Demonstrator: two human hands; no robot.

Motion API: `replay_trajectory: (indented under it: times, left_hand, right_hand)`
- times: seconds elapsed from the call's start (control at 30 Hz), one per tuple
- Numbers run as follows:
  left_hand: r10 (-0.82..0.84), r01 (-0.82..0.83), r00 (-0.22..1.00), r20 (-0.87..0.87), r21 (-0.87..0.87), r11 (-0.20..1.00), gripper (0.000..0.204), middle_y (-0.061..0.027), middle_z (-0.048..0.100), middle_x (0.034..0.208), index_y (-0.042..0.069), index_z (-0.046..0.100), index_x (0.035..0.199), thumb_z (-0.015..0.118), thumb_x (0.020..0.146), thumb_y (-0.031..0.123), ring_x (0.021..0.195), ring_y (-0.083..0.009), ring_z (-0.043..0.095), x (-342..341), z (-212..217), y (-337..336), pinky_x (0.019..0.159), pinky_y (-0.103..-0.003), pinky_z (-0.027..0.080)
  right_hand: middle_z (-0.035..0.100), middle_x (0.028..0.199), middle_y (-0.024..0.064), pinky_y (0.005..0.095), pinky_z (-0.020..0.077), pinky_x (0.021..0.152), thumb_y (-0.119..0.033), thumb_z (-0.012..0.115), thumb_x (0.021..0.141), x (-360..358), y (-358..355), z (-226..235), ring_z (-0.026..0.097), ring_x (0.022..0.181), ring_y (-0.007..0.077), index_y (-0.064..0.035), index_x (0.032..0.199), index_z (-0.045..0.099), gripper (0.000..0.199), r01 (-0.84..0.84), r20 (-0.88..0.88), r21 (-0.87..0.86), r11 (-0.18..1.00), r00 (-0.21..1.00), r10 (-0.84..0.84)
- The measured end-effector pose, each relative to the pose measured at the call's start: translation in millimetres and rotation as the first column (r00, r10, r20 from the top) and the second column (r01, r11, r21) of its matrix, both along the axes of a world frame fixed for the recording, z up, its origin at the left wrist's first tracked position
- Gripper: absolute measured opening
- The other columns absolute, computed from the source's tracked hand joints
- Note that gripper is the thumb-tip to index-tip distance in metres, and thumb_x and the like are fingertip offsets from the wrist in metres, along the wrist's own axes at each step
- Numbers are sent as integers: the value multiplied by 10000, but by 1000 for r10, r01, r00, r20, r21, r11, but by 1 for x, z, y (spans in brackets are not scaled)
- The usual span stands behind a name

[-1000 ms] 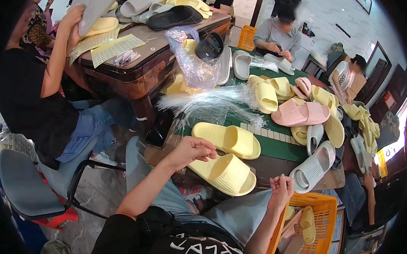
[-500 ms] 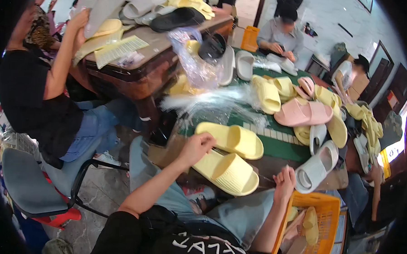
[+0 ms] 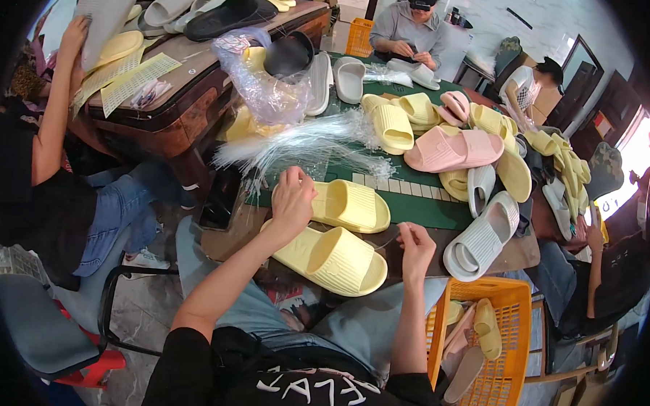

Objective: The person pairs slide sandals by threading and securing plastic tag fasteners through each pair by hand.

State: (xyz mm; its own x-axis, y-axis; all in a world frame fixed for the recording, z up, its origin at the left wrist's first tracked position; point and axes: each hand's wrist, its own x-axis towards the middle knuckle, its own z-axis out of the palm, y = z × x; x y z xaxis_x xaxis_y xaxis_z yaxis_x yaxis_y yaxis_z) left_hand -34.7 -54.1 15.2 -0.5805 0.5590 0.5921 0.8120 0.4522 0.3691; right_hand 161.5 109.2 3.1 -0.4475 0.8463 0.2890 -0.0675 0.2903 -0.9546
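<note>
1. Yellow foam slides sit right in front of the person: the near slide (image 3: 335, 260) lies at the desk's (image 3: 419, 207) front edge, and the far slide (image 3: 352, 205) lies just behind it, both toe-end to the right.
2. Left hand (image 3: 292, 201) rests on the heel end of the two slides, its grip curled and pressed together — whether it pinches anything I cannot tell.
3. Right hand (image 3: 416, 249) hovers just right of the near slide's toe, its grip pinched on a thin clear strand (image 3: 383, 243) that runs back toward the slide.
4. Behind the left hand a loose bundle of clear plastic ties (image 3: 305, 148) fans out across the green desk top.
5. Further back lie a pink slide (image 3: 454, 149), more yellow ones, and a white slide (image 3: 481, 239) near the right edge.
6. An orange basket (image 3: 507, 356) stands at the person's right knee, with a few slides dropped inside.
7. To the left, a brown desk (image 3: 162, 116) carries a black slide (image 3: 232, 14), a clear bag (image 3: 261, 91) and pale sheets — another person (image 3: 43, 183) in blue jeans sits beside it, one arm raised.
8. At the far end a person in a grey shirt (image 3: 409, 29) works with both hands close together.
</note>
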Motion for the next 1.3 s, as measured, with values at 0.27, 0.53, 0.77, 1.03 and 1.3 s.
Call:
replay_trajectory:
  times: [0.27,0.53,0.77,1.03,1.3]
  left_hand:
    - [-119,201,929,351,-206,958,129,-151,634,787,60,632,826,608,748,161,763,-320,611,4,3,36,646,-432,470]
    - [-279,390,797,536,-103,915,163,-188,631,856,19,629,888,577,748,86,804,-346,607,-6,-19,64,695,-391,473]
    - [-300,409,775,556,-79,909,173,-176,634,852,31,629,867,569,710,73,808,-337,607,-5,-19,59,700,-420,475]
    - [-418,482,679,604,62,874,170,-185,629,852,26,631,870,544,727,53,801,-335,608,-9,-16,53,687,-404,473]
    - [-409,351,897,166,290,890,93,-121,602,870,31,602,867,577,780,55,790,-306,589,47,53,39,682,-385,464]
  right_hand:
    - [604,679,25,198,411,502,-92,617,821,-17,-5,-10,505,550,58,38,872,650,144,-57,113,-11,998,992,58]
    - [589,698,26,200,403,516,-52,602,822,-18,-5,-10,487,567,56,38,936,658,156,-72,167,76,994,984,58]
    - [556,665,61,232,405,542,-44,611,805,-22,-7,-11,492,566,99,23,942,653,158,-165,214,153,974,968,130]
    - [544,668,64,246,410,537,-28,546,835,-23,-13,-12,491,582,102,46,857,566,79,-143,228,280,949,971,79]
    - [502,662,27,219,402,522,-74,466,911,-18,-10,-10,443,563,73,15,836,517,127,52,26,141,989,998,-56]
